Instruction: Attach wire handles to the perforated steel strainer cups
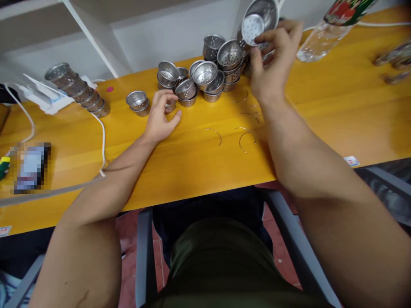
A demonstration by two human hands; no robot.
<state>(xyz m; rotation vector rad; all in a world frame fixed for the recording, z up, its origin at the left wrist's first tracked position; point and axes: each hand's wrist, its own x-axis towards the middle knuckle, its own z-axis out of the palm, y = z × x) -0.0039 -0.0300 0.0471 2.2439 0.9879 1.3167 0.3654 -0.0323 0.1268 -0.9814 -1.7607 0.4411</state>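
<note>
Small perforated metal cups (205,73), like sink strainer baskets, stand in a cluster at the back of the desk, several of them stacked or tilted on one another. My right hand (275,57) is raised at the right end of the cluster, its thumb and fingers closed on a tilted perforated metal cup (269,13); what lies behind the fingers is partly hidden. At the cluster's left front, my left hand (161,117) has its thumb and fingers apart. A low cup (170,107) shows just behind those fingers; whether they touch it I cannot tell.
A leaning stack of cups (80,91) and a short stack (138,102) stand to the left. Thin curved wire pieces (245,141) lie between my arms. A water bottle (324,40) stands at the back right. A white cable (103,141) and a blurred phone-like device (32,167) lie left.
</note>
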